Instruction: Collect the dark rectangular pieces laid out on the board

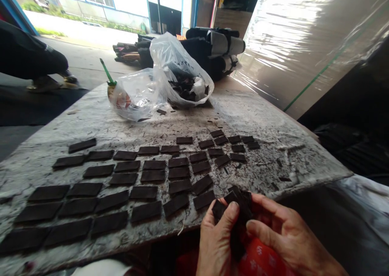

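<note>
Both of my hands are at the table's front edge, lower right in the head view. My left hand [217, 231] is closed on several small black rectangular pieces [234, 199], its thumb pressed across them. My right hand [282, 223] meets the same dark bunch from the right, fingers and thumb curled round its edge. What exactly lies between the right fingertips is partly hidden. Left of my hands, many flat black rectangular pieces [146, 212] lie spread in rough rows on the stained pale tabletop [188, 122].
A clear plastic bag [182, 77] of black scraps stands on the far side. Beside it sit another clear bag [136, 94] and a container with a green handle [106, 71]. Black rolls [206, 45] lie behind. Plastic-wrapped goods [291, 37] rise at right; a person's dark-clothed leg [30, 53] shows at left.
</note>
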Demonstrator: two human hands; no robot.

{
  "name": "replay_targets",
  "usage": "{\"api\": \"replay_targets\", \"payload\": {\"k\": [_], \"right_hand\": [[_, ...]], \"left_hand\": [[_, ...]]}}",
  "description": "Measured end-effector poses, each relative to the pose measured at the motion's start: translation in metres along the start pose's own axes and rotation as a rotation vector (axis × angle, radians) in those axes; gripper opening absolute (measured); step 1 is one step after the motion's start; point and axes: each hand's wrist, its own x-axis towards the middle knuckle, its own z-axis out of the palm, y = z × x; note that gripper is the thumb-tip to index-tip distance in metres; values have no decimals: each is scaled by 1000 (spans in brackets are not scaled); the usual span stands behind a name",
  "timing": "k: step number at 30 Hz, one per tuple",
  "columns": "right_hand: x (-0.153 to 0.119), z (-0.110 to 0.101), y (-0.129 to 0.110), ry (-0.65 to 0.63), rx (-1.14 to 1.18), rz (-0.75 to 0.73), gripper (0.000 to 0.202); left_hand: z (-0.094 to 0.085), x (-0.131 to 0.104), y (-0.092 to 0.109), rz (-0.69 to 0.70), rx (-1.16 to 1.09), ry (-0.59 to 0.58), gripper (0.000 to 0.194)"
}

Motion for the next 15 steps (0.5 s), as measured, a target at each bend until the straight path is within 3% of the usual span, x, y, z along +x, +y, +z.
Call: {"api": "replay_targets", "payload": {"k": [6, 15], "right_hand": [[5, 8, -4, -5, 198, 35, 31], [0, 0, -4, 2, 148, 22, 29]], "left_hand": [[-2, 5, -6, 38, -20, 28, 40], [1, -2, -2, 92, -14, 61, 68]]}}
